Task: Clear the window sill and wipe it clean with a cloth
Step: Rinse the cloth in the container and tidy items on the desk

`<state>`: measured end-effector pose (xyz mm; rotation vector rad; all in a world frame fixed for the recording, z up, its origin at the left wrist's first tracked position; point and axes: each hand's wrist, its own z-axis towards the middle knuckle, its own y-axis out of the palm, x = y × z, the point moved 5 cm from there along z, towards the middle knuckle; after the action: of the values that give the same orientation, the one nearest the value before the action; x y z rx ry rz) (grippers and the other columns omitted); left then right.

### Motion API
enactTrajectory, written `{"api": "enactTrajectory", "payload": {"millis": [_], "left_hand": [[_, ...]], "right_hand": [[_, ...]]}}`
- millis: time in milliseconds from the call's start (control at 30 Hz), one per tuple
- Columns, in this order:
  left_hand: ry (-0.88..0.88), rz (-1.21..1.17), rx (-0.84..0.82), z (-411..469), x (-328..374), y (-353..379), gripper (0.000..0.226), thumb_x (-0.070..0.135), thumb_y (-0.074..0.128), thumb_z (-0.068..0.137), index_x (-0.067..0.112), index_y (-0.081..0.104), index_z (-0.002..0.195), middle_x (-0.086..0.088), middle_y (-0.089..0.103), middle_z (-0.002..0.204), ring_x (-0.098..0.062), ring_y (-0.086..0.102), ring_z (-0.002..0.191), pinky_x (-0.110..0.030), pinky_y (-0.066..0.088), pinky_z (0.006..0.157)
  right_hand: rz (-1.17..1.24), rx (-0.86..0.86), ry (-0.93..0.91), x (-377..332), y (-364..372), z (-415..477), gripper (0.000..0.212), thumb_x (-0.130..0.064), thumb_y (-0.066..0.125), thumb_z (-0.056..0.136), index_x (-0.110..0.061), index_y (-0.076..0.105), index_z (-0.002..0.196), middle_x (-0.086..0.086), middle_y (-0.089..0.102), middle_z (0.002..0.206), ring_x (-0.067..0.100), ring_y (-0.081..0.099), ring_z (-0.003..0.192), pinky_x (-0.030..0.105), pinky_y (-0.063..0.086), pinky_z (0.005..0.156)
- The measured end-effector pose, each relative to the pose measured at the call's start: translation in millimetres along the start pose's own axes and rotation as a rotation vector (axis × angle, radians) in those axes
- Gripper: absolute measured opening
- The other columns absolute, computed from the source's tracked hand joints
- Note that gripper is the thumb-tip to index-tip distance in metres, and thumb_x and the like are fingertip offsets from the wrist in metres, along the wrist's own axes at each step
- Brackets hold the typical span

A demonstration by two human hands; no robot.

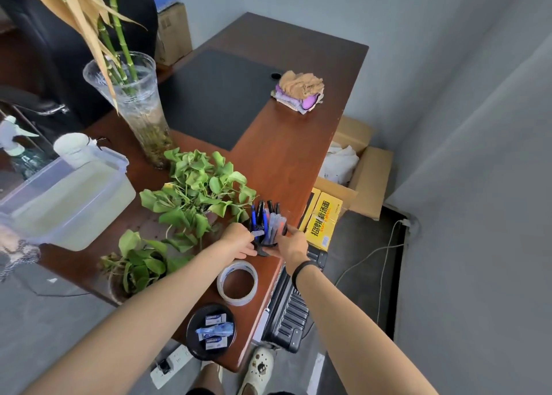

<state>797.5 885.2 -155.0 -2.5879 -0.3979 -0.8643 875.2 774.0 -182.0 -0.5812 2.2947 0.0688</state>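
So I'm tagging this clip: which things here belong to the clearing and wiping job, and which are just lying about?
Job:
both hands on the pen holder
cloths
tape roll
black dish
leafy plants
bamboo vase

Lying about:
cardboard boxes
suitcase
power strip

The desk (pixel 277 155) is reddish-brown wood with a dark grey mat (pixel 215 99) laid on it, and the crumpled cloth (pixel 298 94) shows tan over purple and lilac. A black pen holder (pixel 267 236) bristles with blue, black and pinkish pens beside bright green leafy plants (pixel 194 197). A white tape roll (pixel 237 287) lies near a black dish (pixel 210 332), and yellow boxes (pixel 321 221) carry black lettering.
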Motion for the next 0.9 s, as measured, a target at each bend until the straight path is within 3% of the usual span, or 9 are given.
{"api": "enactTrajectory", "payload": {"millis": [200,367,500,700,900], "left_hand": [[0.055,0.040,-0.060,-6.0,9.1,9.5,0.032,0.015,0.045,0.098,0.006,0.041,0.128,-0.018,0.058,0.103,-0.037,0.064,0.102,-0.039,0.047,0.086],[0.126,0.065,-0.108,-13.4,21.2,7.6,0.031,0.018,0.049,0.097,0.009,0.041,0.126,-0.022,0.061,0.112,-0.034,0.065,0.099,-0.038,0.049,0.086],[0.165,0.089,-0.123,-13.4,26.1,7.2,0.036,0.024,0.049,0.097,0.008,0.041,0.129,-0.018,0.059,0.101,-0.031,0.065,0.085,-0.037,0.049,0.083],[0.128,0.124,-0.150,-10.6,16.5,5.5,0.038,0.022,0.044,0.099,0.004,0.038,0.132,-0.015,0.056,0.100,-0.032,0.063,0.093,-0.037,0.046,0.083],[0.118,0.136,-0.162,-5.3,10.5,-0.6,0.033,0.020,0.040,0.100,0.006,0.040,0.131,-0.014,0.056,0.103,-0.033,0.064,0.102,-0.034,0.046,0.079]], "right_hand": [[-0.010,0.139,-0.061,0.6,0.2,7.1,0.032,-0.013,0.056,0.092,-0.008,0.056,0.124,0.009,0.062,0.114,0.034,0.067,0.092,0.047,0.057,0.078],[0.119,0.160,-0.047,-7.5,-7.5,4.8,0.041,-0.005,0.056,0.091,-0.006,0.049,0.132,0.017,0.059,0.122,0.036,0.068,0.091,0.049,0.058,0.071],[0.197,0.155,-0.017,-8.1,-8.3,1.3,0.044,0.000,0.054,0.090,-0.005,0.046,0.134,0.017,0.059,0.123,0.037,0.067,0.094,0.045,0.058,0.073],[0.205,0.179,0.022,4.4,-3.2,-1.8,0.050,-0.002,0.058,0.089,-0.007,0.045,0.137,0.014,0.055,0.130,0.037,0.068,0.092,0.046,0.059,0.069],[0.218,0.177,0.028,12.2,5.3,-1.3,0.042,-0.007,0.053,0.093,-0.008,0.045,0.134,0.016,0.060,0.122,0.035,0.069,0.086,0.043,0.060,0.063]]}}
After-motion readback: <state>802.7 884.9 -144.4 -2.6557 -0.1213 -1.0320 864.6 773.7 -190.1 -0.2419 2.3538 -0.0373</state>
